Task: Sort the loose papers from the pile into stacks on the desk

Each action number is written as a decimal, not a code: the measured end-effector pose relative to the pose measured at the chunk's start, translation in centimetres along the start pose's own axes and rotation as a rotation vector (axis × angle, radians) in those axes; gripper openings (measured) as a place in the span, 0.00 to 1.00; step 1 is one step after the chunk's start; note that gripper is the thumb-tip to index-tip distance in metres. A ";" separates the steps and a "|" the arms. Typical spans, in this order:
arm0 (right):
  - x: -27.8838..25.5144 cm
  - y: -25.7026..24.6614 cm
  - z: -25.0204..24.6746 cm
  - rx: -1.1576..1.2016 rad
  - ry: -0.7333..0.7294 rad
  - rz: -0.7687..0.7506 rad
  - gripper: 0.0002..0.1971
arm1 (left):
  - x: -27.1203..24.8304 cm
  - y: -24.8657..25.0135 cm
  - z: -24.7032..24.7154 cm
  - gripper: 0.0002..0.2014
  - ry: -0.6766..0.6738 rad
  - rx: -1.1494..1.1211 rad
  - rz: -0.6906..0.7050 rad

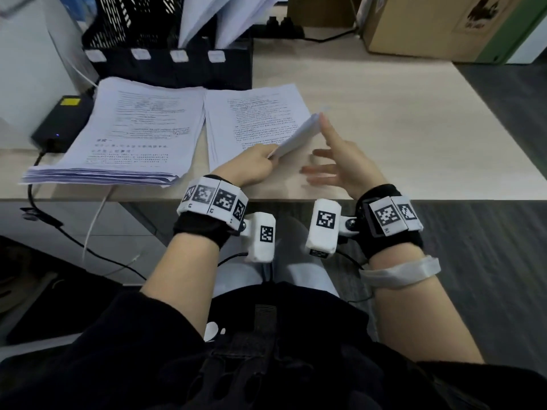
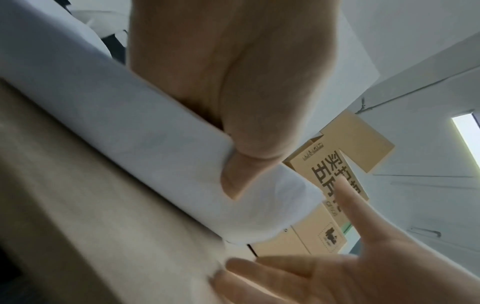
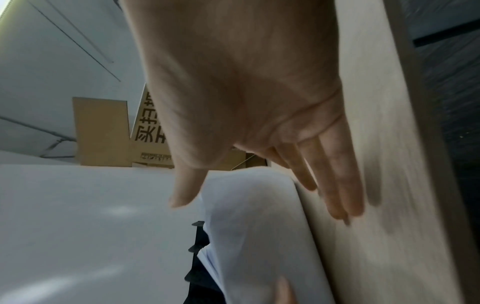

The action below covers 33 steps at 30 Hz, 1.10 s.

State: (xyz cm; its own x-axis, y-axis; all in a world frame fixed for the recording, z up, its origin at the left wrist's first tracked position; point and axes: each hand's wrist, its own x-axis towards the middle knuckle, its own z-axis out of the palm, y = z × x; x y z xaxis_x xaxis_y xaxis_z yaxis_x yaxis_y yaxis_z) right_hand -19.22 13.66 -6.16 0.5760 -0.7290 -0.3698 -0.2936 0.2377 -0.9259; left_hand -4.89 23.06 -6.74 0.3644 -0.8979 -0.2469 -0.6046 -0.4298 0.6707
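Both hands work over the near edge of the desk (image 1: 384,113). Left hand (image 1: 254,167) pinches a thin bundle of sheets (image 1: 299,134) between thumb and fingers, lifted at a slant above the thinner stack (image 1: 254,113). Right hand (image 1: 346,167) is spread with straight fingers, its forefinger at the bundle's far end. To the left of both lies the thick pile (image 1: 133,134), in front of a black file rack (image 1: 165,63).
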 end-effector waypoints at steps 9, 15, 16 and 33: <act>-0.4 -0.4 0.3 -0.061 -0.087 0.007 0.14 | -0.5 4.6 2.0 0.17 -0.234 -0.331 0.080; 0.1 -0.1 -1.3 -0.117 0.128 -0.032 0.19 | 0.1 3.5 1.9 0.32 -0.283 -0.422 0.048; 0.2 0.1 -1.5 -0.111 0.155 -0.060 0.16 | 0.3 3.4 1.7 0.31 -0.261 -0.432 0.041; 1.5 -4.3 -3.8 0.156 0.361 -0.571 0.06 | 2.6 -0.4 -7.4 0.31 0.903 -0.832 -0.051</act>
State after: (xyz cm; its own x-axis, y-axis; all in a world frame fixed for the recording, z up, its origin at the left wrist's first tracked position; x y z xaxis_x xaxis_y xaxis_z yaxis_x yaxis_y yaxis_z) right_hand -19.94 9.10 -2.49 0.3097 -0.9289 0.2029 0.1087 -0.1774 -0.9781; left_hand 1.56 21.65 -2.49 0.9339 -0.3515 0.0648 -0.0594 0.0262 0.9979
